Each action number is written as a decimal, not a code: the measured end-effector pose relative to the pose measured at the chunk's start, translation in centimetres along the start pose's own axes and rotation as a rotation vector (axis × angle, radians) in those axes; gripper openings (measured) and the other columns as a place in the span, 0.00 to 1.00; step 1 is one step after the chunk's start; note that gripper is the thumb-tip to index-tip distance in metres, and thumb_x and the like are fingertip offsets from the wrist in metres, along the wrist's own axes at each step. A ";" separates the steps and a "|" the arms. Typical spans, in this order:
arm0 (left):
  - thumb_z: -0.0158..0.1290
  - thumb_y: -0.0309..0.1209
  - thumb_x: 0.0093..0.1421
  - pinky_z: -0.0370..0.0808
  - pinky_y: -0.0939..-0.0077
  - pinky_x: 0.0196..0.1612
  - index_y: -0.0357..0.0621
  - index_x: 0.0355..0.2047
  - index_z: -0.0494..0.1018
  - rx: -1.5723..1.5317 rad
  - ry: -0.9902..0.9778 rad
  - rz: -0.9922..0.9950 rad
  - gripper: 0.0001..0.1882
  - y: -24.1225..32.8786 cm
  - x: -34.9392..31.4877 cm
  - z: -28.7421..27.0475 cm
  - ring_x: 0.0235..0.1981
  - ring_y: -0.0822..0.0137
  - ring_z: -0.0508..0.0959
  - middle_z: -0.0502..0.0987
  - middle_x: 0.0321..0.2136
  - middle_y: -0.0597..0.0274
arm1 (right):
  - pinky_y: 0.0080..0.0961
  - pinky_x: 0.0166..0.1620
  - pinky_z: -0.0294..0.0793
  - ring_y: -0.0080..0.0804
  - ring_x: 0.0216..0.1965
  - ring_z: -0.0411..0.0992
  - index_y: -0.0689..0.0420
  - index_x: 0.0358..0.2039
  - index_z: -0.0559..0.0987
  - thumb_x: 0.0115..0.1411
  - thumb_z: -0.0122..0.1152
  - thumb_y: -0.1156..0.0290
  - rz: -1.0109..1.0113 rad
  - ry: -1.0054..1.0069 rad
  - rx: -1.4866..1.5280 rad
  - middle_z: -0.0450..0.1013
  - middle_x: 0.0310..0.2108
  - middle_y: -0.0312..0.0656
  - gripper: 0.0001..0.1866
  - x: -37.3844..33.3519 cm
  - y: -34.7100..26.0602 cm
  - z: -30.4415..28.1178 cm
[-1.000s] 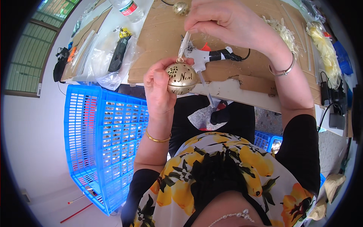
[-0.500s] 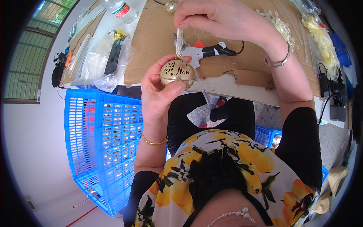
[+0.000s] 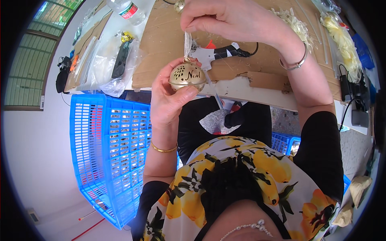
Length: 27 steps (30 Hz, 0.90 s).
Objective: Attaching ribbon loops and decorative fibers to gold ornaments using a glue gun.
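Observation:
A round gold bell ornament (image 3: 185,76) with cut-out shapes and dark lettering sits in my left hand (image 3: 167,90), fingers behind it and thumb across its lower front. From the small loop at its top rises a pale sheer ribbon (image 3: 187,43). Above the bell, my right hand (image 3: 219,20) pinches the ribbon's upper end and holds it taut. Behind the bell on the cardboard lies a white and black hot glue gun (image 3: 219,55) with an orange-red part, its outline partly hidden by the ornament and my left hand.
Cardboard (image 3: 157,44) covers the table. Another gold bell (image 3: 179,5) lies at the far edge. Clear plastic bags (image 3: 106,68) and a bottle (image 3: 130,12) are at left, bundled pale ribbons (image 3: 341,44) at right. A tall blue crate (image 3: 108,152) stands lower left; a smaller blue crate (image 3: 281,143) sits right.
Both hands have shifted slightly left with the bell and its ribbon. My grip on each looks the same.

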<state>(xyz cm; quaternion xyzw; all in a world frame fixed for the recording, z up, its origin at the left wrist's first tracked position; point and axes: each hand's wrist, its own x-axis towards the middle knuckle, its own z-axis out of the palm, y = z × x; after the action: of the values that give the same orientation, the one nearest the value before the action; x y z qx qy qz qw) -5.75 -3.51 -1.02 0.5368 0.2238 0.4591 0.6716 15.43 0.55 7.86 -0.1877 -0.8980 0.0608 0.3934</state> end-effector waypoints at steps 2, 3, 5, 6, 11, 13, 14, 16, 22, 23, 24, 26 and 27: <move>0.66 0.28 0.38 0.70 0.73 0.47 0.29 0.48 0.62 0.006 0.009 0.010 0.37 -0.2 0.1 -0.2 0.42 0.64 0.74 0.72 0.41 0.49 | 0.28 0.32 0.68 0.36 0.27 0.66 0.61 0.24 0.71 0.54 0.52 0.74 -0.020 0.001 0.019 0.66 0.22 0.41 0.05 0.0 -0.2 0.0; 0.66 0.28 0.37 0.70 0.72 0.47 0.30 0.48 0.62 0.001 0.015 0.012 0.37 -0.3 0.1 -0.3 0.42 0.64 0.74 0.72 0.41 0.49 | 0.28 0.32 0.68 0.36 0.27 0.66 0.61 0.24 0.71 0.54 0.52 0.74 -0.020 0.001 0.019 0.66 0.22 0.41 0.05 0.1 -0.2 0.0; 0.67 0.28 0.37 0.71 0.72 0.47 0.30 0.48 0.62 -0.003 0.022 0.014 0.37 -0.3 0.1 -0.3 0.41 0.64 0.74 0.73 0.41 0.49 | 0.28 0.32 0.67 0.36 0.26 0.66 0.61 0.23 0.70 0.54 0.52 0.74 -0.030 -0.054 -0.056 0.65 0.21 0.41 0.05 0.1 -0.1 0.0; 0.67 0.28 0.36 0.71 0.72 0.47 0.31 0.47 0.62 -0.017 0.031 0.013 0.37 -0.3 0.1 -0.3 0.41 0.63 0.74 0.73 0.42 0.49 | 0.28 0.32 0.67 0.36 0.26 0.66 0.61 0.23 0.70 0.54 0.52 0.74 -0.030 -0.054 -0.056 0.65 0.21 0.41 0.05 0.1 -0.1 0.0; 0.67 0.38 0.38 0.74 0.68 0.42 0.29 0.47 0.61 0.098 0.013 0.051 0.40 0.0 -0.3 0.2 0.37 0.59 0.76 0.72 0.38 0.45 | 0.31 0.32 0.67 0.36 0.26 0.66 0.60 0.23 0.69 0.54 0.51 0.72 -0.038 0.008 -0.095 0.64 0.21 0.41 0.06 -0.3 0.7 0.4; 0.67 0.27 0.35 0.70 0.70 0.48 0.31 0.47 0.65 0.046 -0.052 0.046 0.37 0.3 -0.6 0.1 0.44 0.63 0.73 0.68 0.47 0.47 | 0.31 0.34 0.68 0.38 0.28 0.67 0.61 0.25 0.71 0.54 0.51 0.72 0.009 -0.051 -0.067 0.66 0.23 0.43 0.06 -0.1 1.0 0.7; 0.67 0.27 0.35 0.70 0.70 0.48 0.31 0.47 0.65 0.045 -0.051 0.049 0.37 0.5 -0.6 0.0 0.44 0.63 0.73 0.68 0.47 0.47 | 0.32 0.36 0.68 0.39 0.30 0.69 0.62 0.27 0.72 0.53 0.51 0.73 0.057 -0.108 -0.038 0.68 0.24 0.44 0.06 -0.1 1.1 1.0; 0.67 0.26 0.33 0.68 0.71 0.50 0.31 0.46 0.66 0.196 -0.104 0.196 0.37 0.7 -0.3 0.0 0.47 0.63 0.70 0.60 0.53 0.49 | 0.29 0.33 0.68 0.36 0.28 0.69 0.60 0.27 0.73 0.53 0.51 0.71 0.119 -0.060 -0.017 0.69 0.24 0.42 0.06 -1.0 1.8 2.8; 0.66 0.27 0.34 0.67 0.71 0.51 0.31 0.46 0.67 0.236 -0.126 0.352 0.36 1.3 0.3 0.8 0.49 0.61 0.68 0.59 0.53 0.49 | 0.22 0.30 0.69 0.24 0.24 0.68 0.62 0.30 0.73 0.56 0.51 0.72 0.449 -0.243 0.349 0.68 0.22 0.39 0.06 -1.3 2.1 4.6; 0.66 0.27 0.34 0.67 0.71 0.51 0.31 0.46 0.67 0.235 -0.127 0.352 0.36 1.1 0.4 0.7 0.49 0.61 0.68 0.59 0.53 0.49 | 0.21 0.30 0.70 0.23 0.24 0.69 0.63 0.31 0.73 0.57 0.51 0.72 0.452 -0.277 0.441 0.69 0.21 0.39 0.07 -1.5 2.2 4.9; 0.65 0.28 0.36 0.67 0.70 0.51 0.31 0.47 0.67 0.172 -0.168 0.328 0.35 1.1 0.5 0.4 0.49 0.61 0.69 0.61 0.52 0.47 | 0.21 0.30 0.70 0.23 0.24 0.69 0.63 0.31 0.73 0.57 0.51 0.72 0.450 -0.278 0.442 0.69 0.21 0.39 0.07 -1.4 2.2 5.1; 0.64 0.29 0.38 0.68 0.69 0.51 0.31 0.48 0.66 0.109 -0.207 0.306 0.34 1.4 0.4 -0.3 0.48 0.60 0.69 0.63 0.51 0.45 | 0.21 0.31 0.70 0.24 0.27 0.70 0.63 0.33 0.74 0.56 0.52 0.69 0.485 -0.274 0.429 0.71 0.25 0.38 0.10 -1.2 1.9 5.2; 0.64 0.36 0.40 0.69 0.64 0.50 0.30 0.50 0.63 0.093 -0.104 0.275 0.38 1.7 0.3 -0.9 0.49 0.56 0.69 0.61 0.52 0.43 | 0.21 0.31 0.70 0.24 0.27 0.70 0.63 0.33 0.74 0.56 0.52 0.69 0.487 -0.275 0.429 0.71 0.25 0.38 0.10 -1.4 2.2 5.0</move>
<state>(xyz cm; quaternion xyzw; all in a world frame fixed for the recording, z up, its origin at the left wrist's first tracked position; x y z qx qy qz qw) -6.94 -2.79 0.29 0.6160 0.1343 0.5073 0.5875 13.34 2.26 2.90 -0.2995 -0.8384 0.3646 0.2730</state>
